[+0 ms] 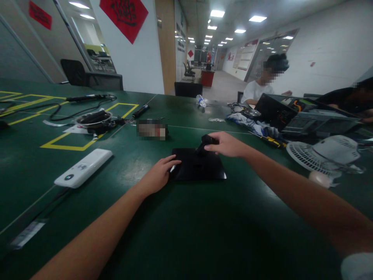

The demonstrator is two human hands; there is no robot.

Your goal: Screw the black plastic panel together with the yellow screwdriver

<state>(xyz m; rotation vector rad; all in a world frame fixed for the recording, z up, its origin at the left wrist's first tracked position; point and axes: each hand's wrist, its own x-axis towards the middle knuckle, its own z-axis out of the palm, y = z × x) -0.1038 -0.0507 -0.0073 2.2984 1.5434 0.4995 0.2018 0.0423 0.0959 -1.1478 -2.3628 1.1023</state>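
Observation:
A black monitor stand [194,171] with a flat rectangular base lies on the green table in front of me. Its short neck rises from the far right part of the base, and my right hand [225,144] is closed around the top of it. At the base's left edge is my left hand [159,173], its fingers reaching over the top and gripping that side; the thumb is mostly hidden. Just beyond the stand sits a small blurred box [151,129].
A white power strip [84,168] lies at left. Behind it are coiled cables [94,118] and a black rod [140,111]. To the right are a white fan [323,153], a screwdriver [271,140] and an opened computer case [309,122]. A plastic bottle [201,101] lies farther back; two people [255,89] sit at right.

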